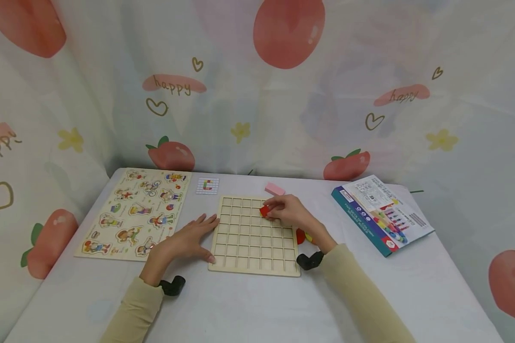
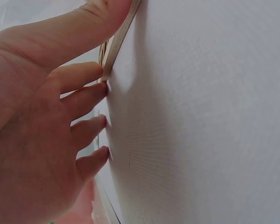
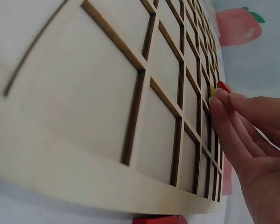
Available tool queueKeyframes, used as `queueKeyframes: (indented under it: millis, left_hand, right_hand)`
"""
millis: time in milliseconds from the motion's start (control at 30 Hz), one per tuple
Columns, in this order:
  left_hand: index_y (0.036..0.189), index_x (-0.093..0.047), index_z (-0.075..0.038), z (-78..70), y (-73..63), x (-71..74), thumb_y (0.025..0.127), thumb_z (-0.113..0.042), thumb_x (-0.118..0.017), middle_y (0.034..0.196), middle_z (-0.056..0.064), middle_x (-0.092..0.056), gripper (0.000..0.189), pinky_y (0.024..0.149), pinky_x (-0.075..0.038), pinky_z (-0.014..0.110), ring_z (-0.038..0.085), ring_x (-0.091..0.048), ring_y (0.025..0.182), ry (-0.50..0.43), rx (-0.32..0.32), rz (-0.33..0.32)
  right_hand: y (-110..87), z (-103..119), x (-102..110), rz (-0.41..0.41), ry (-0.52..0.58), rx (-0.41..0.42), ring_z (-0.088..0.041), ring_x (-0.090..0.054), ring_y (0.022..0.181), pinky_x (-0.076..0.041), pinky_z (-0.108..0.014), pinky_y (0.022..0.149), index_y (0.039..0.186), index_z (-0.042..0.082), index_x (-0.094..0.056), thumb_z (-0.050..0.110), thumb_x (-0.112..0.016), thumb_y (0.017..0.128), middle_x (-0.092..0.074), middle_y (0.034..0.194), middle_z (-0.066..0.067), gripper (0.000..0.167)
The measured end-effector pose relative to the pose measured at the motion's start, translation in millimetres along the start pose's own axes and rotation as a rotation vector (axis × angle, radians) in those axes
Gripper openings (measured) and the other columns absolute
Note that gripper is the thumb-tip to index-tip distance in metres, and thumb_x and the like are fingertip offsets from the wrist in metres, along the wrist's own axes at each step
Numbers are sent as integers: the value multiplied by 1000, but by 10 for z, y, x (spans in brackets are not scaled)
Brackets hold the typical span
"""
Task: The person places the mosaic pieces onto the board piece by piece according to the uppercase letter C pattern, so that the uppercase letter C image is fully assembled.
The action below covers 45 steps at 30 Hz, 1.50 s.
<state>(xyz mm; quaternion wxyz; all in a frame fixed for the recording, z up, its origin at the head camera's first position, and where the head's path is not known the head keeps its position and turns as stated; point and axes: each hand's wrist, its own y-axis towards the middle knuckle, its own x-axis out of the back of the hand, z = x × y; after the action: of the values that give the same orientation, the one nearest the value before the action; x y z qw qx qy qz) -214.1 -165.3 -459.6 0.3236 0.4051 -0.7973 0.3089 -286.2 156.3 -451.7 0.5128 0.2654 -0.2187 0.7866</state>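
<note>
A light wooden grid board (image 1: 249,250) lies flat on the white-covered table. My right hand (image 1: 289,209) pinches a small red square block (image 1: 264,211) over the upper right cells of the board. In the right wrist view, a sliver of yellow (image 3: 213,90) shows by the fingertips beside the red block (image 3: 223,87); what it belongs to is unclear. At the board's left side rests my left hand (image 1: 186,240), fingers spread, the thumb at the lower left corner and the index fingertip near the upper left edge. It holds nothing.
Behind the board lie a small pattern card (image 1: 208,186) and a pink block (image 1: 274,188). Red (image 1: 300,236) and yellow pieces (image 1: 310,238) sit at its right edge, partly hidden by the right arm. A picture puzzle board (image 1: 126,209) is at left, a printed box (image 1: 382,214) at right.
</note>
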Motion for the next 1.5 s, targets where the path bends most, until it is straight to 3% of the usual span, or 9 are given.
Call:
queueKeyframes:
  millis: [733, 1500]
  left_hand:
    - [160, -34, -5, 21, 11, -14, 74, -29, -93, 171, 12, -23, 106, 129, -11, 60, 41, -9, 159, -19, 12, 7]
    - [160, -34, -6, 4, 11, -5, 74, -30, -92, 172, 10, -23, 107, 129, -12, 60, 39, -9, 160, -3, 19, 12]
  right_hand:
    - [150, 129, -113, -29, -56, 32, -19, -69, 90, -58, -30, 82, 113, 2, -77, 13, -83, 86, -76, 103, -10, 29]
    - [205, 80, -139, 29, -128, 70, -15, -61, 84, -53, -27, 77, 111, 2, -76, 11, -80, 88, -70, 92, -5, 24]
